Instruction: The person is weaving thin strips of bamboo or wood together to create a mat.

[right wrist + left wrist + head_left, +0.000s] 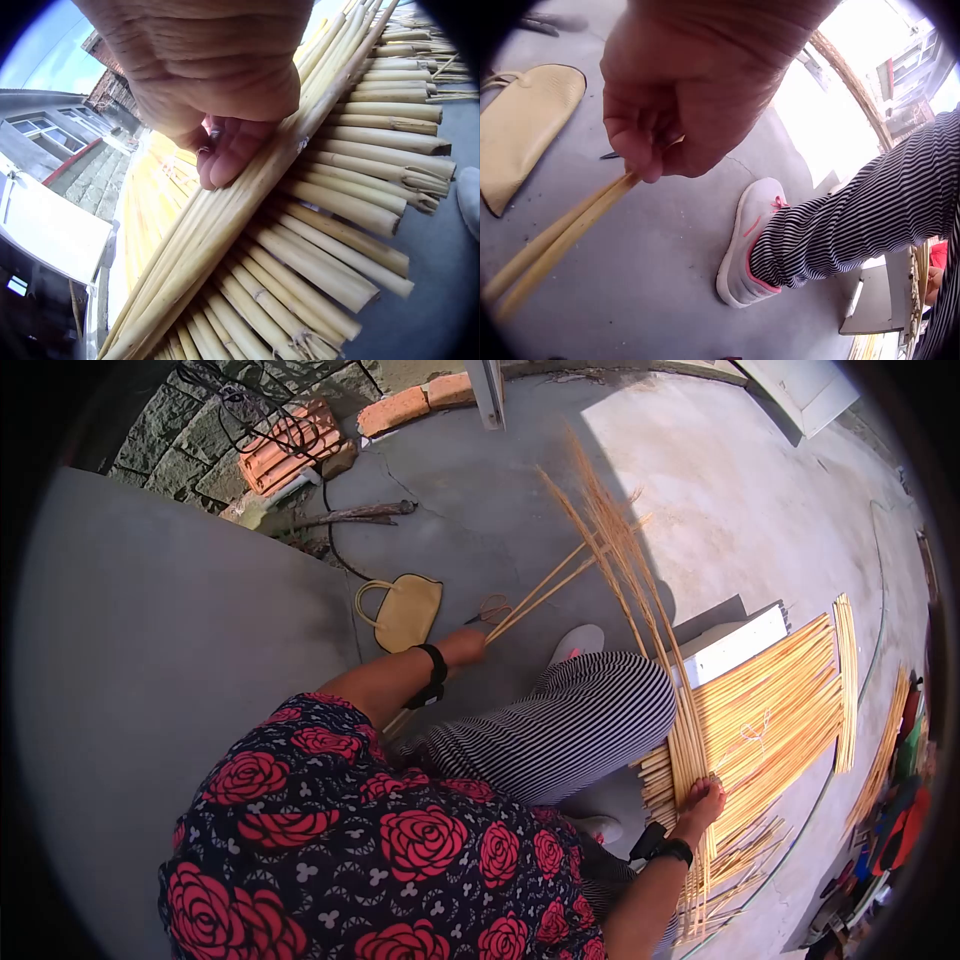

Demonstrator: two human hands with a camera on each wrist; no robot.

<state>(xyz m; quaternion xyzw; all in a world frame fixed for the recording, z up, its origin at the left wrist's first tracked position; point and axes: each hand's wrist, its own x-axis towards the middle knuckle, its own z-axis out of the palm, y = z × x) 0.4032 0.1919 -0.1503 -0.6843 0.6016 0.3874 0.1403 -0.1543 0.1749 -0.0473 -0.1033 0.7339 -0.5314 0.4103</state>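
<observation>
Two thin reed stalks (577, 225) run through my left hand (679, 97), pinched between thumb and fingers. Their feathery tops (590, 540) stretch out over the floor in the head view. My right hand (703, 800) grips a bundle of long reed stalks (225, 217) from above, its fingers curled at the bundle's side. This bundle lies across a mat of reed stalks (765, 730) laid side by side, near their cut ends (375, 217). A white string (757, 732) shows on the mat.
A pair of scissors (492, 610) and a yellow handbag (410, 610) lie on the concrete floor beyond my left hand. A white board (735, 648) stands by the mat. More stalks (845, 680) lie to the right. Bricks (290, 448) are stacked at the wall.
</observation>
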